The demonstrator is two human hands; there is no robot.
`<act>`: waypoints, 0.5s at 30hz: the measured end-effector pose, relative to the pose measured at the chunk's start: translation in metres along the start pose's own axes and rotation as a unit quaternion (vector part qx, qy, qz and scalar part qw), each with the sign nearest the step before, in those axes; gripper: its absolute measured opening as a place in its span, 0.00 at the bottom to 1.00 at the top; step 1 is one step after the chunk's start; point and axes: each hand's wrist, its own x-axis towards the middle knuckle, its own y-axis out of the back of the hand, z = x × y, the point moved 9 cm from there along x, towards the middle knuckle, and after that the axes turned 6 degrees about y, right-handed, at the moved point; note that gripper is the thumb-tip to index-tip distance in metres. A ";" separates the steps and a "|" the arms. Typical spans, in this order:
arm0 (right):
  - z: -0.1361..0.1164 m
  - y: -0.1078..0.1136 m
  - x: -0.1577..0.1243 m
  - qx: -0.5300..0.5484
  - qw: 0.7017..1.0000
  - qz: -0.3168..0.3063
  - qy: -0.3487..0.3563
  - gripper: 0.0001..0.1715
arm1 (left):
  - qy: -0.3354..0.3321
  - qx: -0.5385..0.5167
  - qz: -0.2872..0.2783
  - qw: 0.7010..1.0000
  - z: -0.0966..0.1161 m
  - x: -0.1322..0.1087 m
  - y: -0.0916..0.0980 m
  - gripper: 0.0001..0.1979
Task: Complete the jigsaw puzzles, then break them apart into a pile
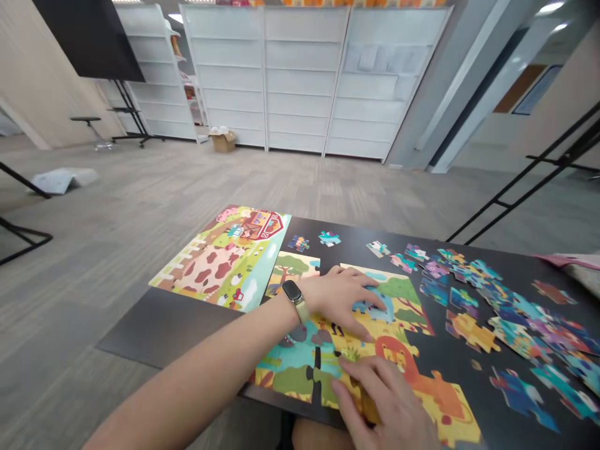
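Note:
My left hand [344, 300], with a smartwatch [292, 291] on the wrist, lies palm down on the partly joined animal jigsaw puzzle [288, 356], its fingers spread. Close to the table's front edge, my right hand [382, 394] has its bent fingers and thumb on a puzzle piece [325, 378] with green and yellow parts. A narrow dark gap parts that piece from the pieces to its left. A lion [394, 356] shows beside my right fingers. My hands hide some of the puzzle's middle and lower part.
A farm picture board [225, 256] lies at the table's left. Loose puzzle pieces [473, 331] are heaped on the right, with several along the back. A pink-edged cloth item [572, 262] sits at the far right. White shelves [300, 81] stand beyond the carpet.

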 end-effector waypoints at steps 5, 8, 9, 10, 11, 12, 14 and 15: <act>-0.002 -0.001 0.002 -0.079 0.997 0.003 0.019 0.07 | -0.003 -0.002 0.006 1.000 -0.002 0.001 -0.003 0.32; -0.003 -0.008 -0.002 -0.062 0.997 -0.018 0.036 0.10 | -0.002 -0.006 0.006 1.000 -0.002 0.002 -0.003 0.32; -0.004 -0.009 -0.003 -0.056 0.997 -0.026 0.051 0.14 | -0.001 -0.008 0.005 1.000 -0.002 0.002 -0.003 0.32; -0.006 -0.010 -0.004 -0.052 0.995 -0.036 0.072 0.19 | 0.002 -0.010 0.004 1.000 -0.003 0.001 -0.003 0.31; -0.009 -0.010 -0.005 -0.051 0.993 -0.047 0.095 0.22 | 0.004 -0.011 0.003 1.000 -0.003 0.001 -0.002 0.31; -0.011 -0.010 -0.007 -0.052 0.990 -0.055 0.118 0.24 | 0.005 -0.012 0.002 1.000 -0.002 0.001 -0.001 0.31; -0.017 -0.009 -0.008 -0.056 0.985 -0.060 0.149 0.21 | 0.002 -0.012 0.002 1.000 -0.001 0.001 0.000 0.30; -0.020 -0.008 -0.009 -0.056 0.984 -0.054 0.157 0.17 | 0.001 -0.013 0.002 1.000 -0.001 0.000 0.001 0.30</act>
